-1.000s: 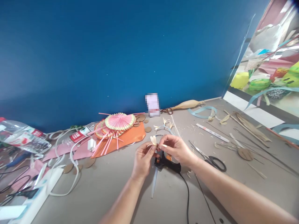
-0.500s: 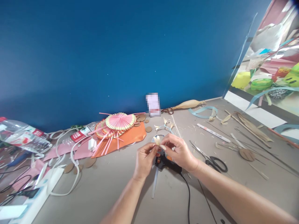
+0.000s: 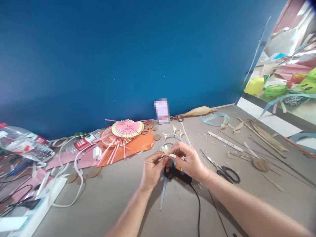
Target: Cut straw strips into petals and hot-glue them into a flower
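Between both hands is a small cream-coloured flower [image 3: 165, 150] with several pointed petals. My left hand [image 3: 153, 166] pinches it low down, thumb and fingers closed. The closed fingertips of my right hand [image 3: 189, 159] grip a pale petal on its right side. Just below the hands lies a black glue gun [image 3: 181, 176] on the table, with a translucent glue stick [image 3: 163, 194] sticking out toward me. Behind the hands, more pale flowers [image 3: 174, 131] sit on a light blue ring, partly covered by my fingers.
To the right lie black-handled scissors [image 3: 228, 173], a white marker [image 3: 225, 141] and dried strips. Pink paper fans [image 3: 127, 128] rest on orange paper [image 3: 145, 142]. Further left are bottles [image 3: 24, 144], cables and a white power strip [image 3: 46, 207]. A blue wall [image 3: 123, 65] bounds the back.
The flower's petals look slightly more spread and tilted between my fingers. Both hands stay in nearly the same place.
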Demonstrator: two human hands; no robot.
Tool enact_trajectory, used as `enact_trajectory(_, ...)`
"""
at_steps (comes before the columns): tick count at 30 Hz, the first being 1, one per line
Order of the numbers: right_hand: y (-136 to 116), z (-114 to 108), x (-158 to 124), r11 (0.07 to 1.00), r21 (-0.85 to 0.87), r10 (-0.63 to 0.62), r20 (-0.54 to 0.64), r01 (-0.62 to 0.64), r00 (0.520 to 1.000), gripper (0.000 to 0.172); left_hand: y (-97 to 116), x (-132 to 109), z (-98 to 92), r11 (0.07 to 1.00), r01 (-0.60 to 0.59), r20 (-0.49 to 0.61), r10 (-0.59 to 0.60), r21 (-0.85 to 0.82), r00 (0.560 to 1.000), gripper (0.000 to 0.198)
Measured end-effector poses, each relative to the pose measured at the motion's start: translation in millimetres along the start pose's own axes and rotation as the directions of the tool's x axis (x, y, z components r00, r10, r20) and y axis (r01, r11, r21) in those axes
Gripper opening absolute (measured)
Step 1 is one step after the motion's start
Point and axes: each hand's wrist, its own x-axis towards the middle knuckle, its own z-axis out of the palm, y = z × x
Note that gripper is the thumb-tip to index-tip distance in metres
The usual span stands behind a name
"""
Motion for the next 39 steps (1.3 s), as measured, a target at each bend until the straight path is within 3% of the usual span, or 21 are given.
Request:
enact_trajectory(4, 2, 0, -1, 0.999, 0.010, 0.044, -0.002, -0.044, 0.999, 0.004, 6, -1, -1.9, 0.979, -0.128, 0.019, 0.127, 0.156, 0.992, 0.016)
enact_trajectory(8, 2, -1, -1, 0.998, -0.056, -0.024, -0.010, 0.023, 1.000, 0.008, 10, -2, -5.4, 0.894, -0.316, 0.081, 0.307, 0.317, 0.948, 0.013)
enact_trajectory(11, 1, -1, -1, 0.995, -0.089, -0.033, -0.005, 0.032, 0.999, 0.008, 9, -3, -6.4, 0.843, -0.388, 0.089, 0.384, 0.373, 0.919, 0.013)
enact_trajectory(22, 3, 7, -3, 0.992, 0.019, 0.127, -0.042, -0.127, 0.991, 0.003, 8, -2, -4.0, 0.870, -0.356, 0.057, 0.359, 0.339, 0.932, 0.013)
enact_trajectory(29, 2, 5, -4, 0.994, -0.009, 0.107, -0.009, -0.107, 0.994, 0.003, 2, 0, -6.3, 0.921, -0.309, 0.027, 0.312, 0.239, 0.950, 0.013)
enact_trajectory(39, 6, 8, -6, 0.986, 0.051, 0.159, -0.010, -0.158, 0.987, 0.004, -2, -4, -1.3, 0.881, -0.316, -0.036, 0.350, 0.354, 0.936, 0.013)
